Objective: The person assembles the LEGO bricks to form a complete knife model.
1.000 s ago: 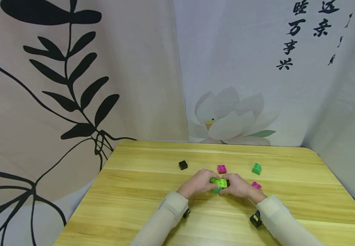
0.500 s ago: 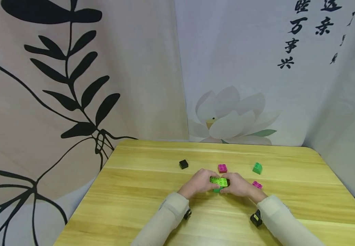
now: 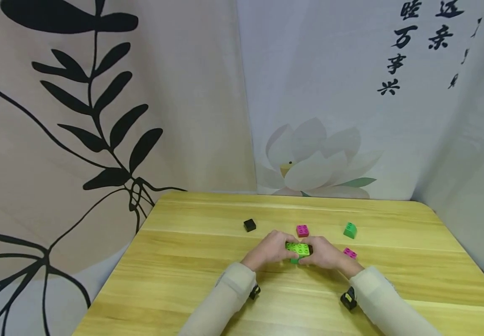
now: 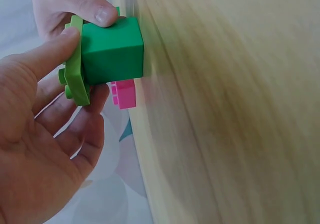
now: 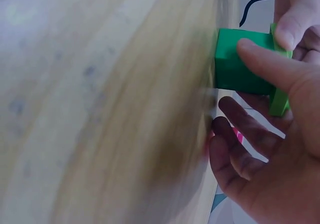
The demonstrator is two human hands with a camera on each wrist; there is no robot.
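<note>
My left hand [image 3: 272,248] pinches a flat lime-green toy brick [image 4: 75,76] between thumb and fingers. The lime brick sits across the top of a taller green block [image 4: 116,53], its studs facing up, and overhangs the block on the left hand's side. My right hand [image 3: 325,253] grips the green block, the thumb flat on its near face and the other fingers behind. In the right wrist view the block's base stands right at the wooden table [image 5: 125,83]. Both hands meet around the two bricks, hiding their far side.
Behind the hands lie a black brick [image 3: 249,225], a magenta brick [image 3: 302,230] and a green brick [image 3: 349,230]. Another magenta brick [image 3: 349,253] lies just right of the right hand. A patterned curtain [image 3: 200,102] hangs beyond the table's far edge.
The hands and the bricks between them keep almost the same place and grip. Only a slight shift of the whole head view shows.
</note>
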